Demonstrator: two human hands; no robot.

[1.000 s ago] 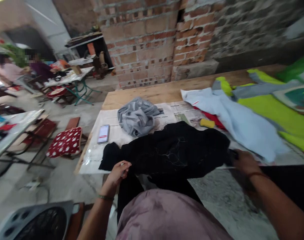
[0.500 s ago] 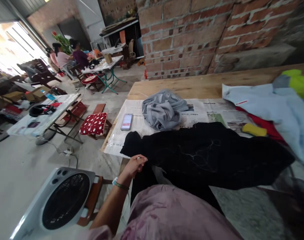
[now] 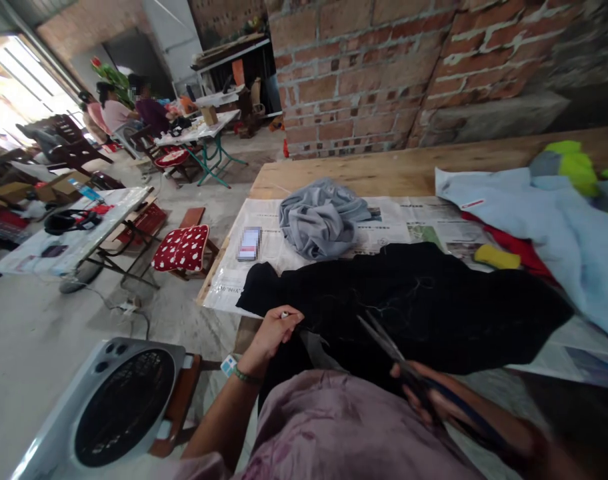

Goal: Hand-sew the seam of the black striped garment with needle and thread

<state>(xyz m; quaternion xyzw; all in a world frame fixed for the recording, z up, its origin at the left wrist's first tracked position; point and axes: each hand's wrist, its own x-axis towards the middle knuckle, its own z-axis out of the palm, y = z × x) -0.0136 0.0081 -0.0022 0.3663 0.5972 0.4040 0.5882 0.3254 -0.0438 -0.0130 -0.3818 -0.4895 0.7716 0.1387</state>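
A length of black cloth, with pale loose threads on it, lies along the table's near edge and hangs over my lap. My left hand is closed in a pinch at the cloth's near left edge. A small whitish thing shows at its fingers, too small to name. Over the cloth's near side, my right hand holds a pair of large scissors with dark handles. The blades point up and left toward the cloth and threads, blurred slightly by motion.
Newspaper covers the wooden table. On it are a crumpled grey cloth, a phone, a yellow object and light blue fabric. A fan-like appliance stands at lower left, near a red-cushioned stool. Several people sit farther back.
My right hand has come into view from the lower right with the scissors. My left hand stays pinched at the cloth's edge. The view has shifted slightly.
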